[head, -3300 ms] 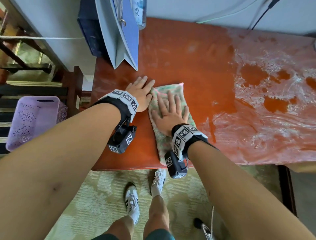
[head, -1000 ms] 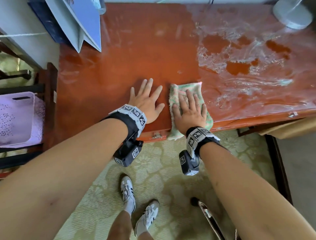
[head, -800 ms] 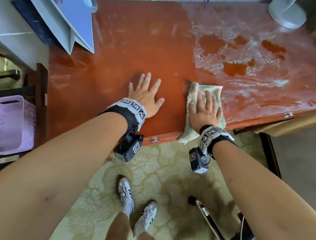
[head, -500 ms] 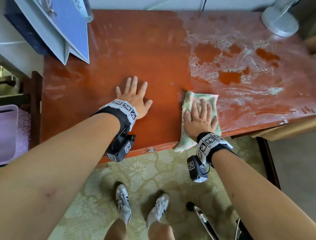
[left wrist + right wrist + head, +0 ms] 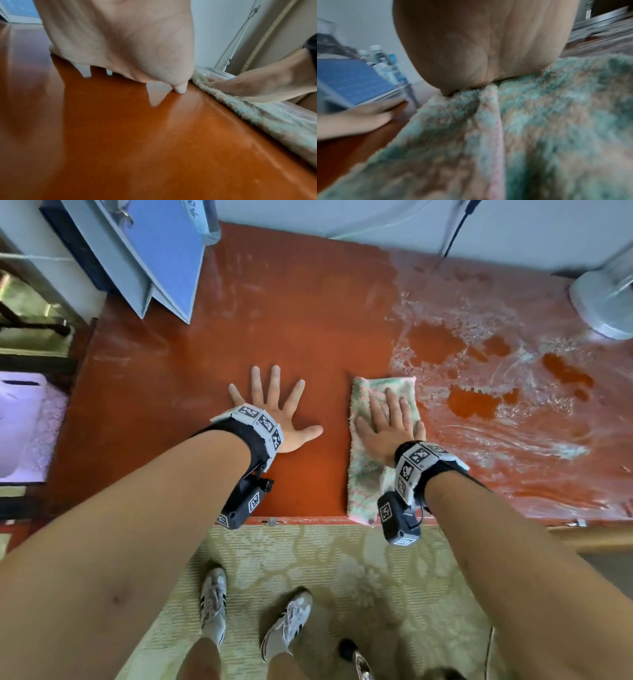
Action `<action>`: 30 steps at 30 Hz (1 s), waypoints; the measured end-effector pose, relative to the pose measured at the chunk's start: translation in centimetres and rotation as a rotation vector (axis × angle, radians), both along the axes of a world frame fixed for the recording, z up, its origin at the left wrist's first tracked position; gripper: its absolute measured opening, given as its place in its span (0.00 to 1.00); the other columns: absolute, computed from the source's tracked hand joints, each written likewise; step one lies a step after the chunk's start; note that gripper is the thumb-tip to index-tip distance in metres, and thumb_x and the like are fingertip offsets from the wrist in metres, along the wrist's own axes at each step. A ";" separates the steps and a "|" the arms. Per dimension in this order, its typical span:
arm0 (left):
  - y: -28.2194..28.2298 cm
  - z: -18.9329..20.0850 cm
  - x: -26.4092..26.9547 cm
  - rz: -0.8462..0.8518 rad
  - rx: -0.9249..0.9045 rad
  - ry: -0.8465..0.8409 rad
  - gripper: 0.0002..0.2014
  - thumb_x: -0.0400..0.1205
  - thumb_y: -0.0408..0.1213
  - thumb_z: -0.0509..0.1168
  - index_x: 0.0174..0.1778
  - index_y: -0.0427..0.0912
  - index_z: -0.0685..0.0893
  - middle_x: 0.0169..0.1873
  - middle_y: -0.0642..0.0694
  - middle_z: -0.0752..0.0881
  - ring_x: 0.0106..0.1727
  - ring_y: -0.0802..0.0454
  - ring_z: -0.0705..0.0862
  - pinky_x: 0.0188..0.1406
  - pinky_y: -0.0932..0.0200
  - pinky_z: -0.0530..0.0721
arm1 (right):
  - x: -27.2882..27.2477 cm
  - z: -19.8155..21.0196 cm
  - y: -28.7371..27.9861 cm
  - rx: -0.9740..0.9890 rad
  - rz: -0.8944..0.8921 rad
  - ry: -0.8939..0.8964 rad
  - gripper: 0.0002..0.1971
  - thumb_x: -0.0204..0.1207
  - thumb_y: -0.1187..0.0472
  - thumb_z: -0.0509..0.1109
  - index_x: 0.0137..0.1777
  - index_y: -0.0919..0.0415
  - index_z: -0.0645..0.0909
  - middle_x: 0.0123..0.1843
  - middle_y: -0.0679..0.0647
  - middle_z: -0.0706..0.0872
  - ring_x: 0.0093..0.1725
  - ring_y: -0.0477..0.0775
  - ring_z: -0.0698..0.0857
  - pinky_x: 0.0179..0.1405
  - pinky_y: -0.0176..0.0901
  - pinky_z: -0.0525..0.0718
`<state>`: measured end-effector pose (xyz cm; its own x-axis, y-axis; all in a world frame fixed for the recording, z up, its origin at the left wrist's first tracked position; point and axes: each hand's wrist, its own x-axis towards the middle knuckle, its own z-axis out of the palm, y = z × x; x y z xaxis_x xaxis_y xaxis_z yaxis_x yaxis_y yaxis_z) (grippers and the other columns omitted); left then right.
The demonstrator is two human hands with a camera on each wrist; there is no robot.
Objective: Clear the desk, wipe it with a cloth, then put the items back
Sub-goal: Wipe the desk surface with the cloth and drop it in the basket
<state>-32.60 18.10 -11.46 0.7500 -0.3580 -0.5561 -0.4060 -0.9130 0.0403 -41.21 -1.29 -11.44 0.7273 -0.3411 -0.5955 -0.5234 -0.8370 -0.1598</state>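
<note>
A fluffy green and pink cloth lies folded on the reddish-brown desk, its near end at the front edge. My right hand presses flat on the cloth with straight fingers; the right wrist view shows the cloth under the palm. My left hand rests flat on the bare desk with fingers spread, a little left of the cloth. The left wrist view shows the cloth along the right, under my right hand. Right of the cloth the desk carries a whitish dusty film with dark patches.
A blue and grey folder leans at the desk's back left, with bottles behind it. A white fan base stands at the back right, near a black cable. A lilac basket sits left of the desk.
My right hand has slid the cloth rightward along the desk's front to the edge of the dusty film, then slightly away from me. The left hand has shifted right with it, staying flat.
</note>
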 end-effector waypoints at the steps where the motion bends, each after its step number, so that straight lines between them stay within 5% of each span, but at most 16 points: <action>1: 0.0 0.0 0.1 0.005 0.005 0.009 0.45 0.72 0.79 0.38 0.79 0.63 0.27 0.77 0.45 0.21 0.77 0.34 0.21 0.72 0.22 0.34 | 0.2 0.3 -1.3 -0.022 -0.042 0.031 0.33 0.82 0.33 0.40 0.82 0.36 0.31 0.82 0.40 0.23 0.81 0.47 0.25 0.81 0.62 0.31; 7: -0.5 0.2 0.7 0.022 0.021 0.058 0.47 0.71 0.79 0.42 0.79 0.63 0.27 0.77 0.44 0.20 0.77 0.32 0.21 0.72 0.21 0.35 | 2.2 -0.2 1.3 -0.034 -0.109 0.004 0.33 0.83 0.37 0.39 0.82 0.41 0.27 0.81 0.49 0.20 0.81 0.56 0.23 0.79 0.67 0.29; 14: -1.0 0.6 1.5 0.083 -0.007 0.109 0.53 0.66 0.81 0.50 0.78 0.66 0.28 0.76 0.45 0.19 0.75 0.33 0.18 0.70 0.20 0.32 | 6.4 -1.1 3.2 0.079 0.172 -0.114 0.31 0.82 0.35 0.43 0.81 0.30 0.34 0.82 0.38 0.24 0.81 0.46 0.25 0.78 0.61 0.25; 23: -0.9 0.5 1.6 0.093 -0.016 0.140 0.54 0.64 0.82 0.51 0.76 0.68 0.25 0.74 0.46 0.16 0.73 0.34 0.16 0.70 0.21 0.30 | 3.6 -1.0 -3.6 -0.008 -0.099 -0.065 0.32 0.83 0.35 0.39 0.82 0.35 0.29 0.83 0.41 0.24 0.82 0.48 0.25 0.80 0.62 0.28; 30: -4.3 1.4 2.7 -0.020 -0.071 0.008 0.59 0.66 0.79 0.56 0.79 0.58 0.24 0.76 0.43 0.18 0.76 0.37 0.19 0.74 0.25 0.33 | 3.2 -0.9 -2.6 -0.022 -0.067 -0.080 0.32 0.83 0.35 0.40 0.81 0.35 0.28 0.82 0.44 0.23 0.81 0.50 0.25 0.77 0.64 0.26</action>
<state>-29.89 13.81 -10.10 0.7381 -0.4112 -0.5349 -0.4231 -0.8996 0.1076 -38.03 -3.93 -12.35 0.7474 -0.4026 -0.5286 -0.5645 -0.8043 -0.1857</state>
